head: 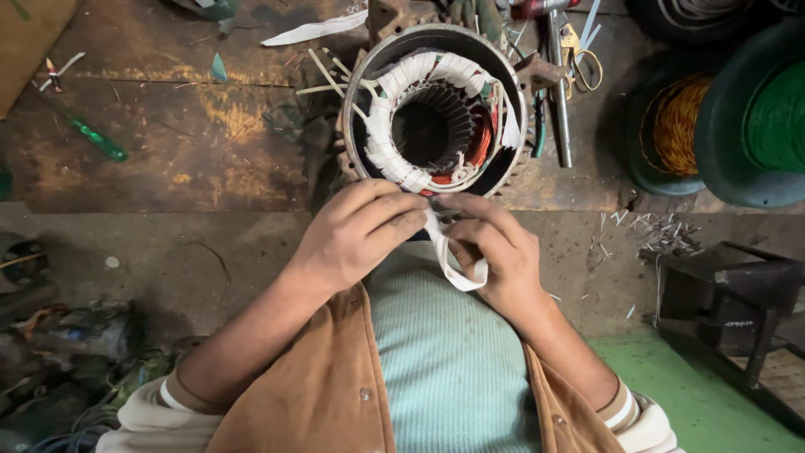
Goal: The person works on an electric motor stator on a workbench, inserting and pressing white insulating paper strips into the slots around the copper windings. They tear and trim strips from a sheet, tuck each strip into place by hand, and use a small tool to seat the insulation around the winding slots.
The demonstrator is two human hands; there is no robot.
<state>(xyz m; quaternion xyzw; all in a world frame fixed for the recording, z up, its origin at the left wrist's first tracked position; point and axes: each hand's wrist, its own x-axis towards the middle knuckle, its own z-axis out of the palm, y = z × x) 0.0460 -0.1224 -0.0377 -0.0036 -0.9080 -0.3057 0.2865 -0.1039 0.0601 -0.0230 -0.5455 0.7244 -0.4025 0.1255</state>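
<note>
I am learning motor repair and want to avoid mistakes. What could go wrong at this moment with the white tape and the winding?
1. The loose white tape hanging between the left hand and right hand may slacken, so the wrap on the winding could loosen.
2. Both hands press against the stator housing rim; its metal edge might scrape fingers.
3. The exposed copper wire could perhaps be nicked while pulling.

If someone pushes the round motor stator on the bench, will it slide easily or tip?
The stator looks like thick metal packed with copper windings, so it is probably heavy and hard to slide. It appears to rest on its broad end, so tipping seems unlikely. The white tape looks floppy.
</note>
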